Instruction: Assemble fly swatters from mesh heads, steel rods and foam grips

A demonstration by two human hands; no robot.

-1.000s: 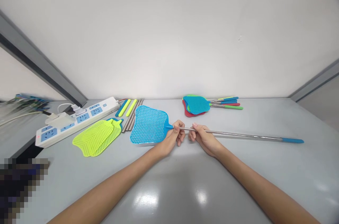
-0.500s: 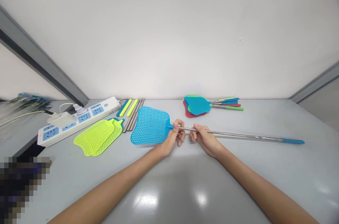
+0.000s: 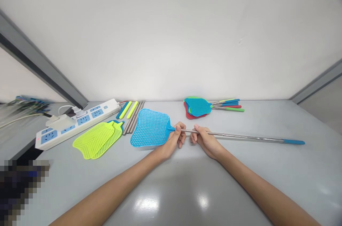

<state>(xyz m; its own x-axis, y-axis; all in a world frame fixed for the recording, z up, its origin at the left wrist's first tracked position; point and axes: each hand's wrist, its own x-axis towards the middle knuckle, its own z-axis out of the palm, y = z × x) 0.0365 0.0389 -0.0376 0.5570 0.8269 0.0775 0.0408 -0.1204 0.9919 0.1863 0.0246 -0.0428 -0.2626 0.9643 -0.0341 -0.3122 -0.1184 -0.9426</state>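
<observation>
A blue fly swatter [image 3: 151, 128] with a long, extended metal rod lies across both my hands, its perforated head to the left and its blue grip far to the right. My left hand [image 3: 174, 138] pinches the neck where the head meets the rod, thumb on top. Just to the right, my right hand [image 3: 205, 139] grips the thin rod between thumb and fingers. A short stretch of bare rod shows between the two hands. Under the curled fingers some of the swatter is hidden.
Yellow-green swatter heads [image 3: 97, 140] overlap at left, beside a white power strip [image 3: 77, 122] with plugs. Metal rods [image 3: 134, 117] and coloured grips [image 3: 128, 109] lie behind. Several swatters [image 3: 199, 106] are stacked near the back wall. Plastic bags [image 3: 24, 112] lie at far left.
The whole view has shifted slightly, so everything sits a little further left. Both hands keep their hold on the swatter, with no clear change in grip.
</observation>
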